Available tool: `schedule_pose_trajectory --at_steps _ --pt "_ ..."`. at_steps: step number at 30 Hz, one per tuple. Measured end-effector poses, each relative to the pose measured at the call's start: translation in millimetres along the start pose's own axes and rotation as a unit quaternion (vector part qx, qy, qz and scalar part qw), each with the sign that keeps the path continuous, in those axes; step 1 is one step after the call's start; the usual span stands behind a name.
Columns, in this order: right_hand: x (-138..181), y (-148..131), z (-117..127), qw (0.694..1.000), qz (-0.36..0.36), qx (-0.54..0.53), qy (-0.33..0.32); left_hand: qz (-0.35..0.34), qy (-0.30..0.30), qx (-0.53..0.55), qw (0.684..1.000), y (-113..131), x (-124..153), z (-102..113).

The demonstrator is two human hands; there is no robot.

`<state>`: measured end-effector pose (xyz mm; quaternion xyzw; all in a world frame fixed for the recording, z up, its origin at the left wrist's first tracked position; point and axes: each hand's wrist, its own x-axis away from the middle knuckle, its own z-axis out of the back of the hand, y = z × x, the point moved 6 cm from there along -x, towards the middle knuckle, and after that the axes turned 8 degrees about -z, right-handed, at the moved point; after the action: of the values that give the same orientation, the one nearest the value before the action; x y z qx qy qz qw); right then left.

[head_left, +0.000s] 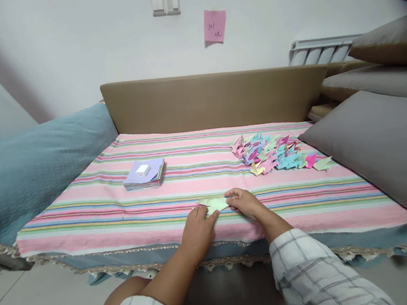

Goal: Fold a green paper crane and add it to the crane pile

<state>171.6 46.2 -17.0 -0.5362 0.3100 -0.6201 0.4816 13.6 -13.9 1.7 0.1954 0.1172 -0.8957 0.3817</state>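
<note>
A pale green piece of folded paper (pixel 215 203) lies at the front middle of the striped cloth, with a pointed flap toward its left end. My left hand (pixel 200 226) is on its near edge, thumb and fingers closed on the paper. At the right end, my right hand (pixel 242 202) pinches the paper between thumb and fingers. Part of the paper is covered by my fingers, so its full shape cannot be made out.
A stack of coloured paper sheets (pixel 145 181) with a small white block (pixel 143 170) on top sits to the left. Many-coloured folded paper pieces (pixel 271 153) are grouped at the back right. Grey cushions (pixel 363 143) border the right; a blue-covered armrest (pixel 54 160) borders the left.
</note>
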Motion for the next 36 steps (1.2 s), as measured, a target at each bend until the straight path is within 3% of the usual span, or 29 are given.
schedule_pose_trajectory --at_steps 10,21,36 --pt "5 -8 0 0.989 0.076 0.124 0.035 0.006 -0.011 0.005 1.0 2 -1 2" --pt "3 -3 -1 0.986 0.083 0.133 0.064 0.003 0.01 0.006 1.0 2 0 1" --pt "11 -7 -2 0.973 0.084 0.183 0.109 0.032 -0.04 -0.011 0.999 4 -2 0"
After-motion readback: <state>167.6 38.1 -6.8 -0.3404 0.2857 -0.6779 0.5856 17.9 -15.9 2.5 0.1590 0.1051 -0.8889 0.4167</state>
